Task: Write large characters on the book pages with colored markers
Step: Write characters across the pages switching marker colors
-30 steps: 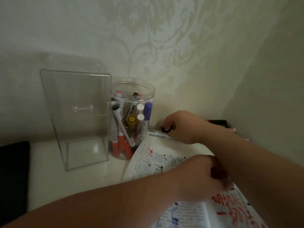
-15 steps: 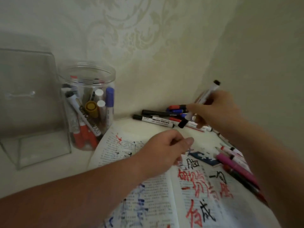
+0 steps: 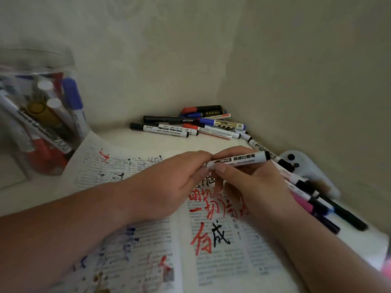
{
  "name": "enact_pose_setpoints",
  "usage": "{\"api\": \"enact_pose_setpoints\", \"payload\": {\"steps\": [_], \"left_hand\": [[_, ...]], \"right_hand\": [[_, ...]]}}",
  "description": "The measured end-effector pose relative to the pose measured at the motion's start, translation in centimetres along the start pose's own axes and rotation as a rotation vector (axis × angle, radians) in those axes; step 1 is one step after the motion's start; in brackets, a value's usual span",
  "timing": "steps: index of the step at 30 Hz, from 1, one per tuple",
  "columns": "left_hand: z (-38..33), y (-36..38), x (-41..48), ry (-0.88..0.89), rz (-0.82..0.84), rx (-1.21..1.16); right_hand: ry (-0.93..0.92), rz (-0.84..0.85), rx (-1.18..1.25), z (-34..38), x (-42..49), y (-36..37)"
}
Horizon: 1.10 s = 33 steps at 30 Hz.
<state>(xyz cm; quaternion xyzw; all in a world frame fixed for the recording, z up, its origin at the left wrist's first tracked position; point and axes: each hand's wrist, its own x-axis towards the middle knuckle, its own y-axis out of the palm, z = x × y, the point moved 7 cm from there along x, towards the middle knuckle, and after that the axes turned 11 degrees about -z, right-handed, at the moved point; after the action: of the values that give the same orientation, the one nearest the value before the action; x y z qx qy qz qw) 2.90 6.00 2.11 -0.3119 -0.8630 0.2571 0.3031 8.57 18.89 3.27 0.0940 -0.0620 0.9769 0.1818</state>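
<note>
Right grip: clamped round white marker, barrel level, forearm in from lower right. Left grip: fingertips pinched on marker's left end. Both above open book, pages scrawled red and black, on tabletop.

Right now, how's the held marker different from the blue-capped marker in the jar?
The held marker lies nearly level over the book, pinched by left hand and right hand; the blue-capped marker stands leaning in the jar, untouched. The held marker's visible end is black; the other's cap is blue. Both have white barrels.
</note>
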Motion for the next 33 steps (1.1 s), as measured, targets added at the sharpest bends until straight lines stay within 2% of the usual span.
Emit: {"api": "enact_pose_setpoints", "payload": {"steps": [12, 16, 17, 18, 21, 23, 28, 33], "left_hand": [[-0.9, -0.9, 0.1, 0.070, -0.070, -0.048], [0.0, -0.4, -0.6, 0.001, 0.000, -0.135], [0.1, -0.4, -0.6, 0.009, -0.001, -0.138], [0.3, -0.4, -0.6, 0.014, -0.001, -0.128], [0.5, 0.0, -0.6, 0.046, 0.031, -0.044], [0.4, 0.2, -0.5, 0.083, 0.033, -0.002], [-0.1, -0.3, -0.1, 0.153, -0.036, 0.122], [0.1, -0.9, 0.2, 0.185, -0.109, 0.177]], "right_hand": [[-0.109, 0.051, 0.124, 1.2, -0.5, -0.6], [-0.026, -0.233, 0.270, 2.0, 0.3, -4.7], [0.004, -0.238, 0.272, 2.1, 0.3, -5.6], [0.036, -0.179, 0.246, 2.1, 0.0, -6.0], [0.144, 0.171, 0.095, 0.7, -2.3, -5.4], [0.205, 0.271, 0.012, -0.8, -4.0, -5.1], [0.135, 0.052, -0.062, -1.9, -4.7, -6.0], [0.018, 0.077, -0.221, -1.3, -5.1, -5.5]]}}
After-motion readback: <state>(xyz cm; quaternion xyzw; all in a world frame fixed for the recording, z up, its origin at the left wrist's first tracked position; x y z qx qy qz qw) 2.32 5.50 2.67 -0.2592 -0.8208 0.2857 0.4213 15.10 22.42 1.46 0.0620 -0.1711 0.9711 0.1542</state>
